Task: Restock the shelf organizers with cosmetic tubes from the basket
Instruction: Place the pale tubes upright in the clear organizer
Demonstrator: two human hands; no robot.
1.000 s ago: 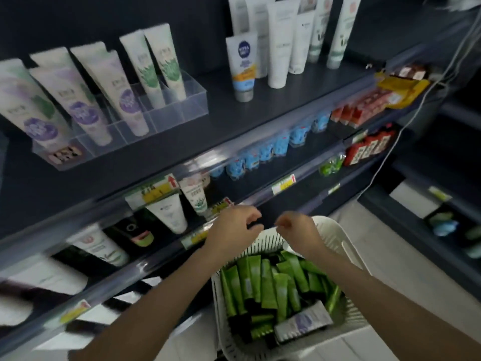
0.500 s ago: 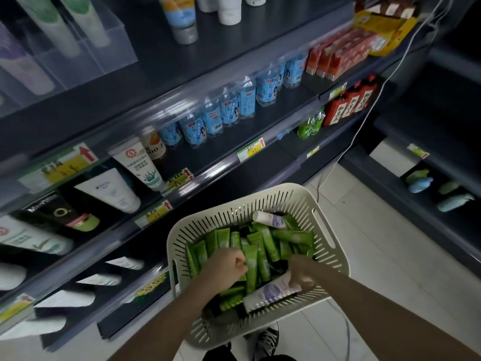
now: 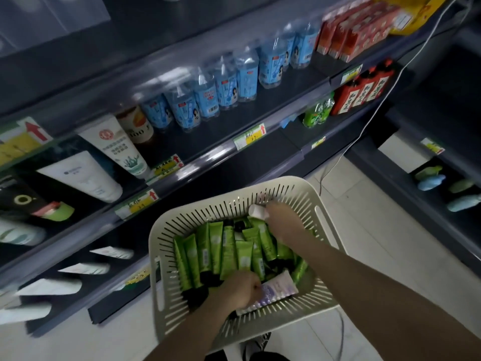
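A cream slotted basket (image 3: pixel 325 225) sits low in the middle, filled with several green tubes (image 3: pixel 216 246). My left hand (image 3: pixel 239 290) is at the near side of the basket, its fingers curled round a white and purple tube (image 3: pixel 279 286) that lies across the green ones. At the far side my right hand (image 3: pixel 283 222) closes over a white-capped tube (image 3: pixel 256 212), and only the cap end shows. A clear shelf organizer (image 3: pixel 52 19) is a blur at the top left.
Dark shelves run along the left and top. They hold blue-labelled bottles (image 3: pixel 226 87), large white tubes (image 3: pixel 117 147), red cartons (image 3: pixel 356 29) and red bottles (image 3: pixel 361 92). A white cable (image 3: pixel 364 128) hangs down to the tiled floor (image 3: pixel 377 243). Another dark shelf unit stands on the right.
The view has dropped further toward the basket. My right hand moved from the near side to the white-capped tube at the far rim. My left hand shifted back onto the white and purple tube.
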